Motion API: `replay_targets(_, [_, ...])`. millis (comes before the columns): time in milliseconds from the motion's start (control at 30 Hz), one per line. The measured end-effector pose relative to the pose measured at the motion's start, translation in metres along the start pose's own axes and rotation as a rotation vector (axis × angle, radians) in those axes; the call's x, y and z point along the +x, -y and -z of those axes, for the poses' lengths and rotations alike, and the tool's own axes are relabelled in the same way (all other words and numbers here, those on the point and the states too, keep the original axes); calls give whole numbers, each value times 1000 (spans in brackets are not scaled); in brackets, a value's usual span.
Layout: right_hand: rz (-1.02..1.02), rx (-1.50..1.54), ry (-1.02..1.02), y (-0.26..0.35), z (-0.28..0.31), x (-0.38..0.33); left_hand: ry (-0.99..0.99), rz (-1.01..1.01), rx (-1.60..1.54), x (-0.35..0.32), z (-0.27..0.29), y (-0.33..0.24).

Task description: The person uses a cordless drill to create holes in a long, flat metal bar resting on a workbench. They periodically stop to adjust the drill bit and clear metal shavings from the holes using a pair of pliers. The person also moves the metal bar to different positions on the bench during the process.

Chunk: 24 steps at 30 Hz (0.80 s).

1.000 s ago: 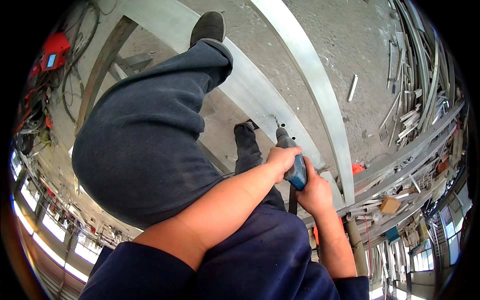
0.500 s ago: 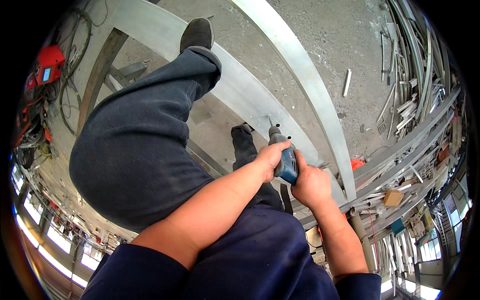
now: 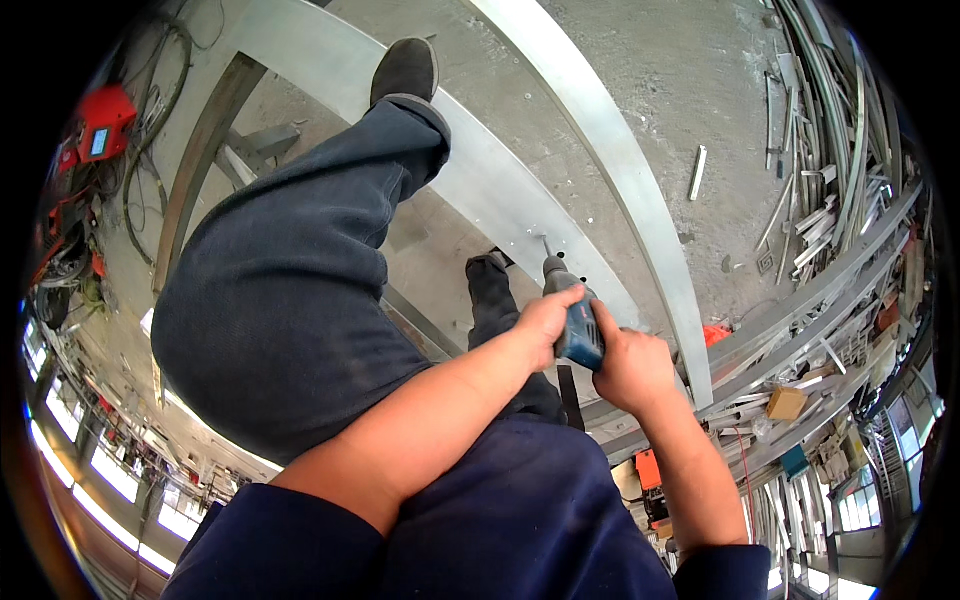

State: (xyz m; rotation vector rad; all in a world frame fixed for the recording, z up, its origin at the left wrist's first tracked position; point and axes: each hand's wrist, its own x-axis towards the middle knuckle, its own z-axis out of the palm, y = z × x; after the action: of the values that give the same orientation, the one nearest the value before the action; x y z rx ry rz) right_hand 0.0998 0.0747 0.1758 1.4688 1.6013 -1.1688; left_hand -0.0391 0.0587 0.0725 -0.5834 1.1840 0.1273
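Note:
A blue and black power drill (image 3: 581,337) is held in both my hands, its thin bit pointing away from me. The bit's tip meets, or comes very near, the wide pale metal strip (image 3: 490,180). Dark round holes and small light specks show on the strip beside the bit. My left hand (image 3: 547,322) is closed round the front of the drill's body, behind the chuck. Closed round its rear end is my right hand (image 3: 637,368), with the handle hidden below. One dark shoe (image 3: 405,70) of mine rests on the strip's far part.
A second curved metal strip (image 3: 610,130) runs to the right of the first. Long metal offcuts (image 3: 850,150) are heaped along the right side. At the far left stand a red machine (image 3: 105,122) and coiled cables (image 3: 165,110). A small cardboard box (image 3: 786,404) sits among the scrap.
The whole view has shifted slightly. Both hands keep their hold on the drill, and the bit stays at nearly the same spot on the strip. My right forearm has moved slightly to the right.

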Motion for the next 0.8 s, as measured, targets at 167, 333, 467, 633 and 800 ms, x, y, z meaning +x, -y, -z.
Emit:
replay_targets(167, [-80, 193, -115, -11, -29, -46, 17, -32, 269, -11, -17, 23])
replay_targets(333, [-147, 738, -150, -20, -74, -98, 60, -185, 680, -16, -25, 53])
replay_targets(467, [-74, 1117, -353, -32, -144, -122, 220, -324, 976, -23, -30, 85])
replay_targets(633, [-209, 759, -663, -13, -187, -154, 357, -288, 959, -33, -31, 127])
replay_targets(800, [-271, 622, -787, -12, -244, -178, 324, -189, 989, -26, -25, 166])
